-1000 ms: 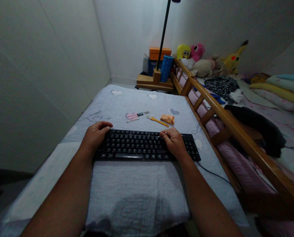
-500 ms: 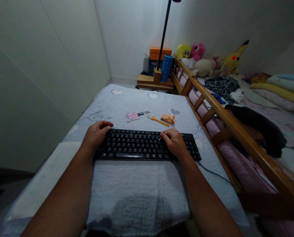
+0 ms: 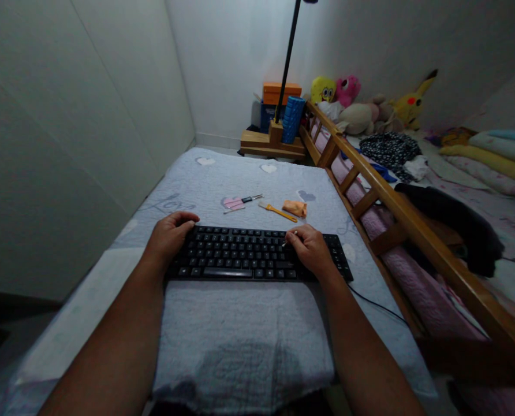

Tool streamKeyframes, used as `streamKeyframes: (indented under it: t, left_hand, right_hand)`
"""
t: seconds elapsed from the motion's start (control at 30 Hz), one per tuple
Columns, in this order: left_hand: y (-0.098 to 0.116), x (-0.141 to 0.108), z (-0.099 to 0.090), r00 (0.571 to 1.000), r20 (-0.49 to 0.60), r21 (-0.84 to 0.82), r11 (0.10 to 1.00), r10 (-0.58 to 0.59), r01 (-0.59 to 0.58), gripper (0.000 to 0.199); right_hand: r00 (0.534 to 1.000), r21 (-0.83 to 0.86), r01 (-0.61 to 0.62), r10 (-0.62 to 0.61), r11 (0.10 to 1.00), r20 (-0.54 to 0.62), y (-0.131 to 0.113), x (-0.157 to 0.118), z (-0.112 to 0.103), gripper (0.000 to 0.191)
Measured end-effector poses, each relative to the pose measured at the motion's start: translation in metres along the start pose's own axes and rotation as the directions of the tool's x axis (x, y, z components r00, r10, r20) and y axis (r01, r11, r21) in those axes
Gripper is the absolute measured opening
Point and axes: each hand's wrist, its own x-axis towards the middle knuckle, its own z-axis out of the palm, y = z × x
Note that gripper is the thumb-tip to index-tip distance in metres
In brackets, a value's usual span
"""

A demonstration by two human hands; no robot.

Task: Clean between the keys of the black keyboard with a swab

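A black keyboard (image 3: 231, 254) lies on the pale blue quilted cover in front of me. My left hand (image 3: 168, 236) is closed around its upper left corner, thumb near the top keys. My right hand (image 3: 310, 247) pinches a thin white cotton swab (image 3: 284, 244) over the right part of the keys; its lower tip is at the keys, though contact is hard to make out. That hand covers some of the keys to the right. Beyond the keyboard lie another cotton swab (image 3: 234, 210), a slim tool with a black middle (image 3: 247, 200), a yellow-handled brush (image 3: 282, 214) and a folded orange cloth (image 3: 295, 208).
The keyboard's cable (image 3: 379, 303) runs off to the right. A wooden bed rail (image 3: 396, 211) borders the right side, with clothes and plush toys (image 3: 353, 115) behind it. A lamp pole (image 3: 287, 63) on a wooden base stands at the back near a blue roller (image 3: 293, 120).
My right hand has shifted slightly to the right along the keys with the cotton swab. My left hand and the keyboard stay where they were.
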Motion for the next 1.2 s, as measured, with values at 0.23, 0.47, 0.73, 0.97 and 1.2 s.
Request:
streamKeyframes:
  t: [0.23,0.47,0.73,0.97,1.2]
  left_hand:
    - [0.0017,-0.0004,-0.0004,1.0,-0.003,0.007,1.0,0.002,-0.002,0.026]
    - [-0.0019,0.0019,-0.0004,1.0,-0.001,0.016,1.0,0.015,-0.015,0.028]
    - [-0.0036,0.002,-0.0006,1.0,0.005,0.001,1.0,0.012,-0.012,0.029]
    - [0.0006,0.0005,0.0001,1.0,0.007,0.016,1.0,0.013,-0.013,0.029]
    - [-0.0008,0.0006,0.0005,1.0,0.009,0.024,1.0,0.011,-0.011,0.027]
  right_hand:
    - [1.0,-0.002,-0.016,0.016,1.0,-0.005,0.0002,0.0003,-0.0034,0.024]
    - [0.999,-0.015,-0.034,0.034,0.999,-0.004,0.0022,0.0011,-0.0076,0.025]
    - [0.998,-0.032,-0.057,0.057,0.998,0.0,0.0045,0.0005,-0.0098,0.025]
    - [1.0,-0.015,-0.022,0.022,1.0,-0.01,0.0018,0.0002,-0.0062,0.025]
    - [0.999,0.011,0.031,-0.031,0.999,-0.011,-0.0007,-0.0016,-0.0001,0.024]
